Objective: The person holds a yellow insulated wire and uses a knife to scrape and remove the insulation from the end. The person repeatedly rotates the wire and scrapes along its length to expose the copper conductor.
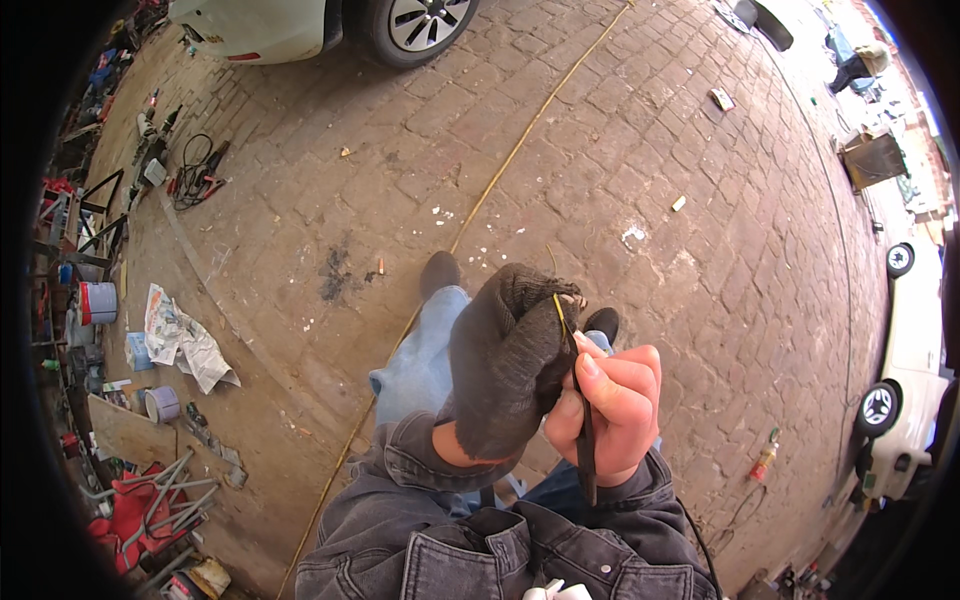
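Note:
My left hand (510, 360) wears a dark knit glove and is closed around a thin yellow cord (559, 311), whose short length shows at the fingertips. Bare, my right hand (611, 397) pinches a narrow dark strip-like tool (586, 442) between thumb and fingers. The upper tip of that tool meets the yellow cord beside the glove; its exact kind cannot be told. A thin yellowish strand (552, 259) rises beyond the glove. Below the hands, my jeans and dark shoes show on the brick paving.
A long yellow rope (525, 139) crosses the brick paving and passes by my left shoe. A car wheel (427, 26) stands ahead. Jumper-type cables (196, 180), crumpled newspaper (180, 341), paint buckets (97, 302) and a red folding chair (146, 514) lie left. At right are a bottle (763, 459) and a white vehicle (911, 360).

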The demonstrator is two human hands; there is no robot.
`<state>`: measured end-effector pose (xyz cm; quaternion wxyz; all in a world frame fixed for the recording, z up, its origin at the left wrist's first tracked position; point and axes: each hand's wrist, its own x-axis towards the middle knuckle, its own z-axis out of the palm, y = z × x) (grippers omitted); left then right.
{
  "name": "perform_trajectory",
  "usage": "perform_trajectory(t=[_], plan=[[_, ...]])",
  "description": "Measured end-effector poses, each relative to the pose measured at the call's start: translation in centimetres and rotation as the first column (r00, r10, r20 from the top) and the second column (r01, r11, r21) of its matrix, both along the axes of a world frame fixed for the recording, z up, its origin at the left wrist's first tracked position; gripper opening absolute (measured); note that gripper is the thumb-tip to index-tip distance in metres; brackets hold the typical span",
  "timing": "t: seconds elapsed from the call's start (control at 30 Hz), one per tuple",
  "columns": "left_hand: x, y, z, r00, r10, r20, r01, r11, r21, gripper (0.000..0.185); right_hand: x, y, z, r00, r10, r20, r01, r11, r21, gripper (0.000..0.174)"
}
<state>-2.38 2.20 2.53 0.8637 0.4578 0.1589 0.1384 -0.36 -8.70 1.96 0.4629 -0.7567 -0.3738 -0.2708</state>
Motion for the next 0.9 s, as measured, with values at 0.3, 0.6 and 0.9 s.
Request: perform_trajectory(t=[0.3,0.6,0.9], plan=[[-0.4,0.1,-0.6,1.000,0.009,0.027,-0.020,0.892,0.451,0.015,-0.1,0.1,-0.2,0.999,-0.001,-0.046,0.001,1.000,-0.009,0.024],[-0.2,0.1,0.0,1.000,0.006,0.027,-0.013,0.963,0.270,0.009,-0.1,-0.3,-0.7,0.997,0.047,-0.060,-0.047,0.999,0.009,0.022],[0.1,-0.3,0.8,0.999,-0.024,-0.046,0.028,0.995,0.095,0.009,0.0,-0.5,-0.6,0.998,0.002,-0.062,-0.003,1.000,-0.012,0.025]])
